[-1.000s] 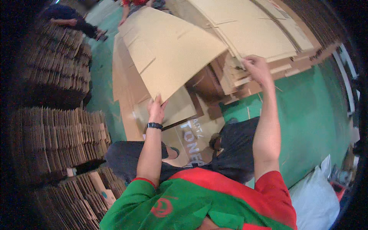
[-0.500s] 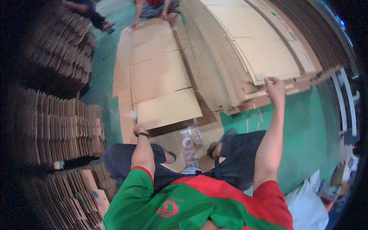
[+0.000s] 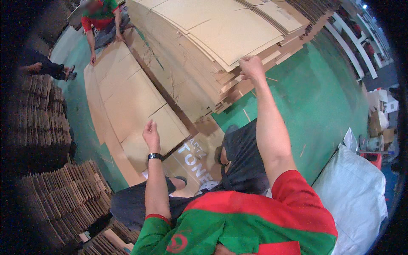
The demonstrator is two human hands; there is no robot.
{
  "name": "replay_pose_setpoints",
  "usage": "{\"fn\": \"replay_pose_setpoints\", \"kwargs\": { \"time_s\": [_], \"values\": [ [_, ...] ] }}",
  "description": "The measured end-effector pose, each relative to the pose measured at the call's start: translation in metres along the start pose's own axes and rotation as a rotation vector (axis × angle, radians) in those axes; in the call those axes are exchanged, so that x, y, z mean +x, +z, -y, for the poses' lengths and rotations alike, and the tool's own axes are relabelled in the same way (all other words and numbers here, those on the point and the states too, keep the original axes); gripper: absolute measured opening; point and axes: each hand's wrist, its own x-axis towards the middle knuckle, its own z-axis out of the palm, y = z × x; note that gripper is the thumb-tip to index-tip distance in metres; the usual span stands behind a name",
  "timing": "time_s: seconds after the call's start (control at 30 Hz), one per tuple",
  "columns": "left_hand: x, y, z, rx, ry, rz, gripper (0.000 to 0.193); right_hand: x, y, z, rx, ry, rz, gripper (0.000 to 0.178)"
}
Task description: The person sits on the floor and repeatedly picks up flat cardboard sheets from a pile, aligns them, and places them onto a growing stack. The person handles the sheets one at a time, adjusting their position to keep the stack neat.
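Observation:
My right hand (image 3: pixel 251 68) pinches the near corner of the top cardboard sheet (image 3: pixel 238 32) on a tall stack of flat cardboard (image 3: pixel 191 72). My left hand (image 3: pixel 151 135) is over the near end of another flat, slotted cardboard sheet (image 3: pixel 123 87), left of the stack. Its fingers are loosely bent, and nothing shows in them. That sheet lies on more cardboard, and a co-worker's hands (image 3: pixel 119 37) are at its far end. Between my feet lies a printed cardboard piece (image 3: pixel 191 163).
Stacks of folded cardboard (image 3: pixel 68 199) rise along the left. A second person's legs (image 3: pixel 53 70) show at far left. A large white sack (image 3: pixel 352 191) stands by my right side on the green floor (image 3: pixel 318 102). White metal rails (image 3: pixel 352 46) are at upper right.
The view has swung right. My left hand has let go of the lower sheet's near edge and moved in over it. My right hand stays at the stack's top sheet corner.

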Motion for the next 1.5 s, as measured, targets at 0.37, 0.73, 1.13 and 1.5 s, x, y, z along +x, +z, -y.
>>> {"fn": "replay_pose_setpoints", "kwargs": {
  "time_s": [0.37,0.73,1.13,1.5],
  "values": [
    [-0.031,0.119,-0.162,-0.359,-0.067,0.36,0.039,0.025,0.002,-0.003,1.034,0.406,0.165,0.018],
    [-0.02,0.17,-0.258,-0.544,-0.144,0.601,0.054,0.014,0.026,0.038,0.913,0.177,0.158,0.014],
    [-0.009,0.141,-0.247,-0.822,-0.03,0.223,0.024,-0.059,0.06,0.063,0.725,0.119,0.549,0.027],
    [0.021,-0.03,-0.163,-0.946,-0.03,-0.165,0.023,-0.064,0.061,0.045,0.891,0.082,0.194,0.024]
  ]
}}
